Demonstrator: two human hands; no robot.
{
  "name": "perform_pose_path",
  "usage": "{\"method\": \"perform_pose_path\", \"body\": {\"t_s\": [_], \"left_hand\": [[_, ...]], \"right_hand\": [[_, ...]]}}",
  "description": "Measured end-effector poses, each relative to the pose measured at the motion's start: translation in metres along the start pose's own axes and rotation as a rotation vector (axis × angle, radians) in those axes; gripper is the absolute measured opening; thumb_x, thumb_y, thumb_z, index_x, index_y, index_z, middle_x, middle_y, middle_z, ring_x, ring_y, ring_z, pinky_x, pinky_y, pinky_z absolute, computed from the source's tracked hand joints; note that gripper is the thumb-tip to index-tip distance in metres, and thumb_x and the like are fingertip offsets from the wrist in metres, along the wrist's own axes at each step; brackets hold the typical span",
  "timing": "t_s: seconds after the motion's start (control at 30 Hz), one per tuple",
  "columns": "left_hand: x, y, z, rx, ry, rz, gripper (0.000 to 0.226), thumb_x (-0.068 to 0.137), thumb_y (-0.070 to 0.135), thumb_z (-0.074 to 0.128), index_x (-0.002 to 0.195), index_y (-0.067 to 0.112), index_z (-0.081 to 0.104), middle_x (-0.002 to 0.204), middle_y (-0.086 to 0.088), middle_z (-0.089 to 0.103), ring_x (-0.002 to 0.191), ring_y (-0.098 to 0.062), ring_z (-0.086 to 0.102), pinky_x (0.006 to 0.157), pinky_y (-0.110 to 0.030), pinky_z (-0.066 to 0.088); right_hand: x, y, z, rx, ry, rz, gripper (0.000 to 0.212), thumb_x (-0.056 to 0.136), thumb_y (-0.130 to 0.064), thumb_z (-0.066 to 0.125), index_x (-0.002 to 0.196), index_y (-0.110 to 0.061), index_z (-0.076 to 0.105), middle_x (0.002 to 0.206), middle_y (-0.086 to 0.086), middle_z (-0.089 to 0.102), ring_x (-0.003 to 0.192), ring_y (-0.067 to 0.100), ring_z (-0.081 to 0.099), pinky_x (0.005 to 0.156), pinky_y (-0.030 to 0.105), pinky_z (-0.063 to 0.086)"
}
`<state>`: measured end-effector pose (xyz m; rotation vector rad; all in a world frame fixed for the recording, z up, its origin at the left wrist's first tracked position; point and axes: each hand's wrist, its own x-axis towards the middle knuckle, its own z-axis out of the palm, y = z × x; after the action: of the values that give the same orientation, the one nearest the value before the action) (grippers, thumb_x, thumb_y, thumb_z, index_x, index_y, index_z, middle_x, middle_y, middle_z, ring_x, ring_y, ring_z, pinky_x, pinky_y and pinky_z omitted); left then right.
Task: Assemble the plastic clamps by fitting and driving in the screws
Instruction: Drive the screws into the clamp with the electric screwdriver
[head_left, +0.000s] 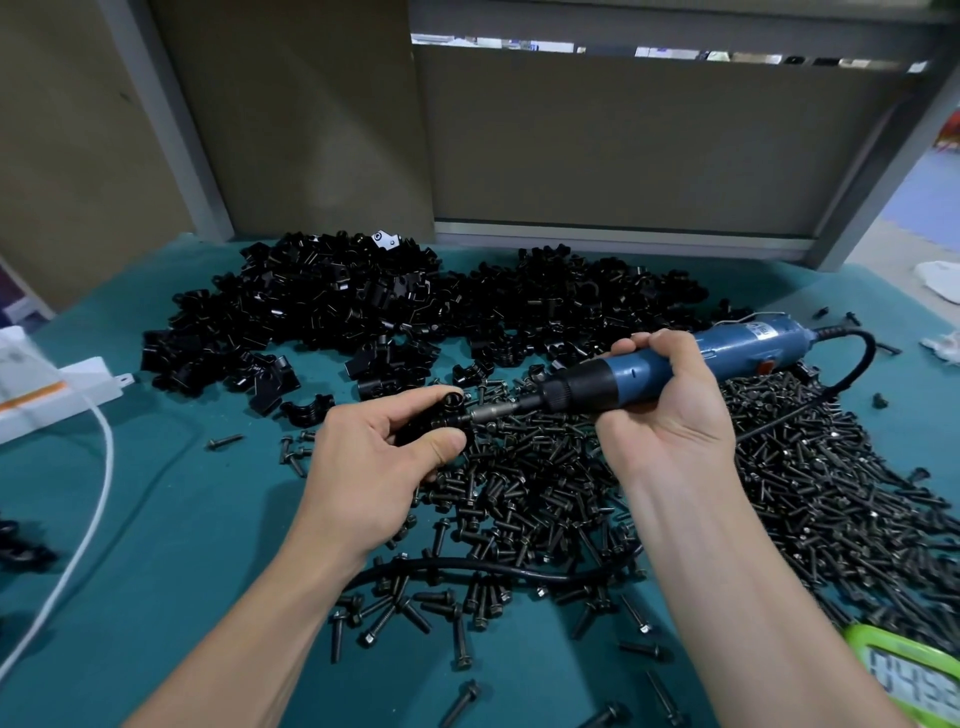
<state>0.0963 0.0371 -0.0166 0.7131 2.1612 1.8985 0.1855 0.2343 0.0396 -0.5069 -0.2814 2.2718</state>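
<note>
Table (182, 545): clamp pile (363, 312) along far side, left to centre. Screw pile (571, 493) nearer, centre to right edge, directly before clamp pile. Left hand (374, 467) over left margin of screw pile, holding clamp (447, 413). Right hand (670, 410) to its right, holding screwdriver (644, 371), bit tip against clamp. Screwdriver cord (519, 570) across near part of screw pile. Cable (110, 462) and box (52, 384) at left edge. Timer (914, 675) at near right corner. Partition (623, 145) behind table.

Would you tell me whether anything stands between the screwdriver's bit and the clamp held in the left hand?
Nothing visible: the screwdriver in the right hand has its bit at the clamp the left hand pinches.
</note>
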Motion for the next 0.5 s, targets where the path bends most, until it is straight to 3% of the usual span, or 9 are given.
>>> {"method": "perform_pose_path", "body": {"t_s": [0.1,0.23,0.4,0.5], "left_hand": [[0.0003,0.0000,0.0003,-0.001,-0.007,0.016,0.048,0.069,0.027,0.090,0.105,0.055,0.076,0.102,0.019,0.079,0.081,-0.005,0.075,0.078,-0.025,0.061],[0.0011,-0.0008,-0.0025,0.034,-0.003,0.059,0.055,0.071,0.016,0.092,0.105,0.057,0.076,0.107,0.023,0.077,0.102,0.000,0.073,0.095,-0.033,0.057],[-0.0005,0.0023,-0.0009,0.058,-0.027,0.071,0.052,0.068,0.027,0.089,0.105,0.060,0.074,0.108,0.026,0.076,0.106,0.003,0.070,0.101,-0.033,0.054],[-0.0012,0.0018,-0.0018,0.066,-0.029,0.062,0.053,0.072,0.022,0.090,0.107,0.058,0.075,0.107,0.025,0.076,0.103,0.003,0.071,0.101,-0.036,0.055]], "right_hand": [[0.0005,-0.0020,0.0001,-0.010,-0.007,0.012,0.017,0.088,0.007,0.062,0.085,-0.009,0.054,0.067,0.004,0.062,0.059,0.016,0.059,0.079,0.031,0.058],[0.0008,-0.0016,0.0005,-0.015,-0.009,0.035,0.017,0.091,0.005,0.061,0.083,-0.008,0.054,0.066,0.005,0.062,0.057,0.017,0.059,0.073,0.031,0.058],[0.0019,-0.0029,-0.0004,-0.015,-0.015,0.049,0.016,0.092,0.005,0.060,0.084,-0.008,0.053,0.067,0.005,0.061,0.058,0.016,0.058,0.071,0.031,0.057],[0.0019,-0.0007,-0.0014,0.000,-0.022,0.043,0.016,0.091,0.006,0.060,0.085,-0.008,0.053,0.067,0.006,0.061,0.057,0.016,0.058,0.066,0.029,0.057]]}}
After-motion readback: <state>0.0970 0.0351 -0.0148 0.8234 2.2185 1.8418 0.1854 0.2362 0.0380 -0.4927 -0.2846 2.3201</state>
